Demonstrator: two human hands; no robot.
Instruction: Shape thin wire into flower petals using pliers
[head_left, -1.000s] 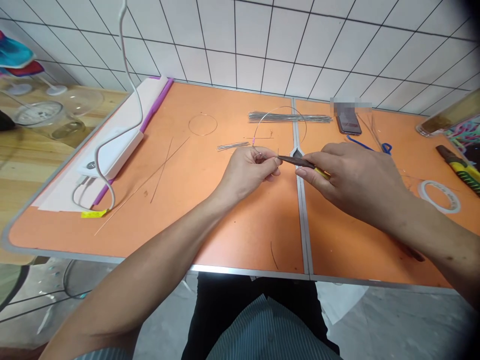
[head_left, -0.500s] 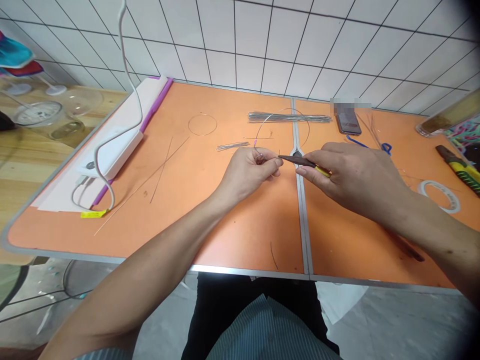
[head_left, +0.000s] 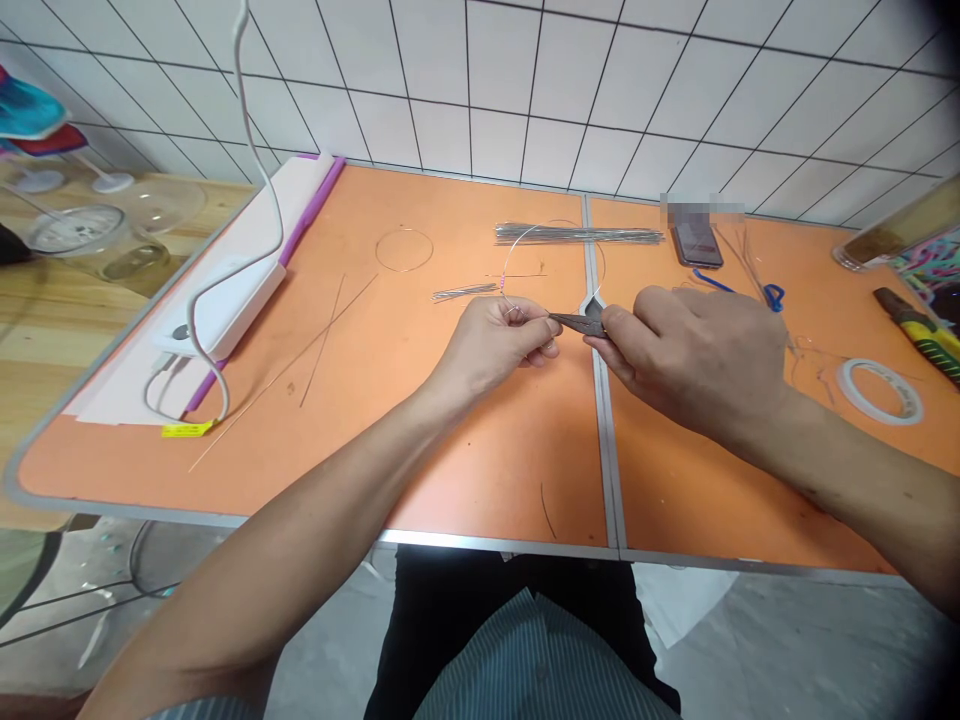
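My left hand [head_left: 499, 345] is closed in a pinch on a thin silver wire loop [head_left: 525, 235] that arcs up over the orange table [head_left: 420, 420] and carries a small pink bead near my fingers. My right hand [head_left: 694, 355] is wrapped round dark pointed pliers [head_left: 574, 321], whose tip meets the wire at my left fingertips. Both hands hover above the table's middle seam.
A bundle of straight wires [head_left: 577, 235], a small wire ring [head_left: 405, 250] and loose wire pieces [head_left: 465, 292] lie behind the hands. A white device with a cable [head_left: 225, 300] sits left. A phone [head_left: 696, 243], a tape roll [head_left: 877, 390] and yellow-handled pliers [head_left: 919, 335] lie right.
My right hand has slid left along the pliers, closer to my left hand, covering the yellow handle. The wire loop has tipped slightly to the left.
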